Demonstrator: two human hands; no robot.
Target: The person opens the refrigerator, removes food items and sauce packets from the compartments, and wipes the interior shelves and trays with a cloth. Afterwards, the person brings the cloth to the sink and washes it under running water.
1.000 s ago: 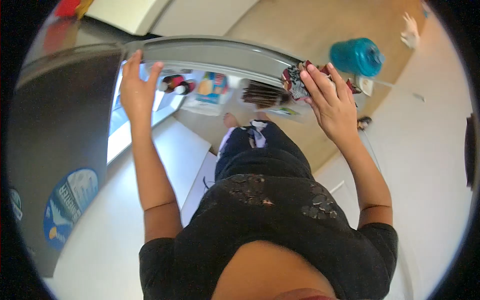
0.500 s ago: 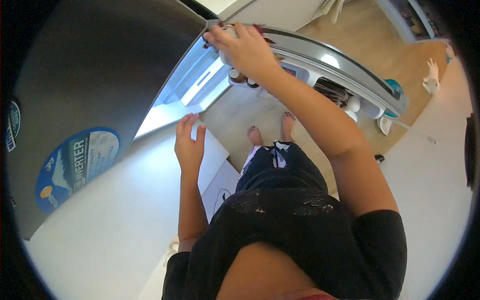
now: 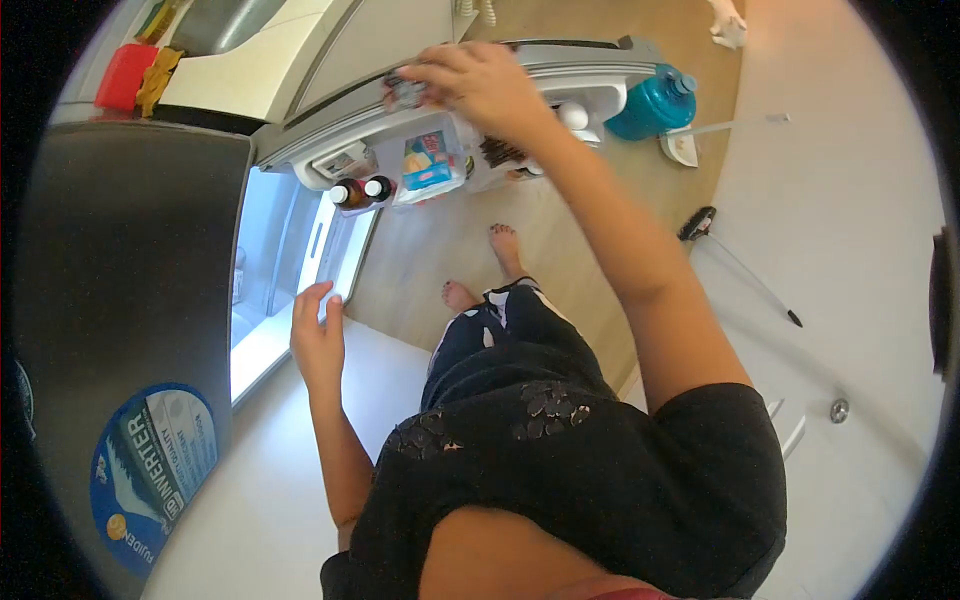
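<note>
R hand [image 3: 478,88] out at the far side, over the top edge of the fridge door [image 3: 345,112], left of its middle; fingers curled down on a bunched patterned cloth [image 3: 405,92], pinning it there. Cloth pokes out left of the fingertips, looks to be on the edge itself. L hand [image 3: 318,345] nearer, left, fingers loosely spread, nothing in it, just in front of the lit fridge [image 3: 130,250] opening. Progress, my read: midway. Cloth in hand & at the edge, door swung out, racks loaded w/ two white-capped bottles, a blue-yellow pack [image 3: 427,160], white eggs [image 3: 572,115] at right. Not yet done: cloth not put down, door not closed. How much of the edge has been gone over, can't tell. Hard to see: R thumb & palm underside hidden, so exact hold unclear; cloth blurred, its print unreadable. R forearm is close by a dark bundle [image 3: 500,152], contents n/k. Fridge inside mostly cut off by its side wall; teal jug [image 3: 655,105], far right, partly behind door end.
</note>
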